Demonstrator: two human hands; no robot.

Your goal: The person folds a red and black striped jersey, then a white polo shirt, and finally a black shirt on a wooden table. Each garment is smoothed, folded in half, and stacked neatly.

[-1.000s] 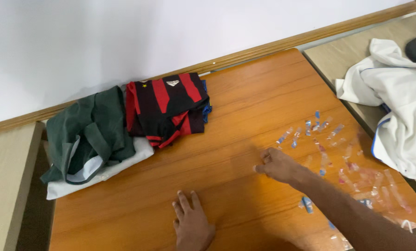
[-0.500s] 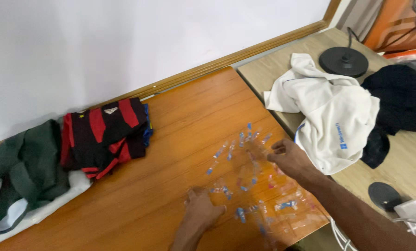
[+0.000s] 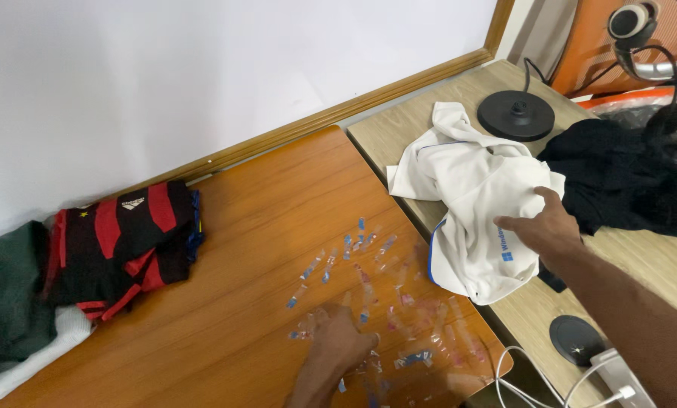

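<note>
My right hand (image 3: 546,227) rests on a crumpled white garment (image 3: 470,189) that lies across the gap between the orange wooden table (image 3: 278,219) and a paler table (image 3: 656,257) to the right. Its fingers spread over the cloth; I cannot tell if they grip it. My left hand (image 3: 337,347) lies flat, palm down, on the orange table among several small clear plastic pieces (image 3: 353,253) with blue and red ends.
A folded red-and-black striped shirt (image 3: 119,242) and a dark green garment (image 3: 6,302) lie at the table's left. A black garment (image 3: 625,177), a round black lamp base (image 3: 516,115), a floor puck (image 3: 576,336) and white cables (image 3: 557,381) sit at the right.
My right hand left the plastic pieces and moved right onto the white garment. The view swung right, so the folded clothes slid left. My left hand moved in among the pieces.
</note>
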